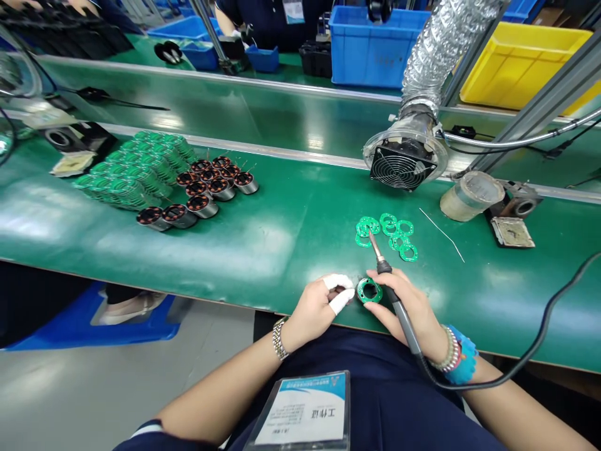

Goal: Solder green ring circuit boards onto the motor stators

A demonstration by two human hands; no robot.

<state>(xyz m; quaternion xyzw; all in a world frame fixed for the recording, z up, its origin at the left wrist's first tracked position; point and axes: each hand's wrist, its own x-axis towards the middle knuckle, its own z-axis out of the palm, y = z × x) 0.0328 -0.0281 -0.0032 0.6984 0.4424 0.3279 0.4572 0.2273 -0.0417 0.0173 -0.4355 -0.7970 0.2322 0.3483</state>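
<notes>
Glossy green bench mat (282, 238), crinkled foil duct (439, 44)

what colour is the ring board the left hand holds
Green ring board, held by left hand; head view shows it best.

Your right hand (416, 313) covers the mid grip of the soldering iron (376, 248). Taped fingertips of your left hand (317, 308) hide the left edge of the green ring part (370, 291), so can't tell if they pinch it. Print on your badge (300, 414) too small to read, btm cut by frame. Co-worker (270, 19) opposite cut off at top edge.
</notes>
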